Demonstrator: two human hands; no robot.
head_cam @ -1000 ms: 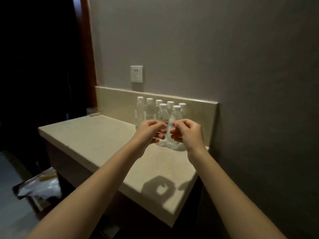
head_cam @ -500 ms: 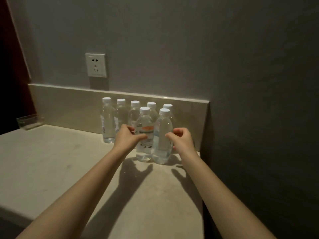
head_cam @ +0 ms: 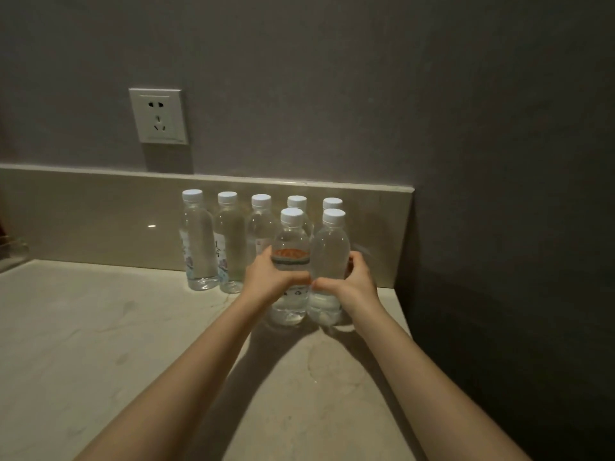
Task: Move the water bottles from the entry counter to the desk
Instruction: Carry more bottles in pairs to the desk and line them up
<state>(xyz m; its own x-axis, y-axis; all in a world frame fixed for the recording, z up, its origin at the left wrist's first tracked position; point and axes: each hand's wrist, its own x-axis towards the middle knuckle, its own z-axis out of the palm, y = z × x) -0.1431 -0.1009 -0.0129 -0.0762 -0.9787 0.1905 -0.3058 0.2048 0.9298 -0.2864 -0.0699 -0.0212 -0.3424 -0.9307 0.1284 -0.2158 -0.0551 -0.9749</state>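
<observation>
Several clear water bottles with white caps stand on the beige stone entry counter (head_cam: 100, 344) near its right end. Two stand in front: the front left bottle (head_cam: 291, 241), with an orange label, and the front right bottle (head_cam: 329, 251). My left hand (head_cam: 271, 277) grips the front left bottle around its middle, thumb across the front. My right hand (head_cam: 349, 281) grips the front right bottle the same way. Both bottles stand upright on the counter. The back row of bottles (head_cam: 229, 241) lines the backsplash behind them.
A low stone backsplash (head_cam: 100, 211) runs along the grey wall, with a white wall socket (head_cam: 159, 116) above it. A side wall (head_cam: 515, 227) closes the counter's right end. A small clear holder (head_cam: 13, 251) sits at the far left.
Both hands moved forward and closed around the two front bottles, which they only neared before. The view has come closer to the counter.
</observation>
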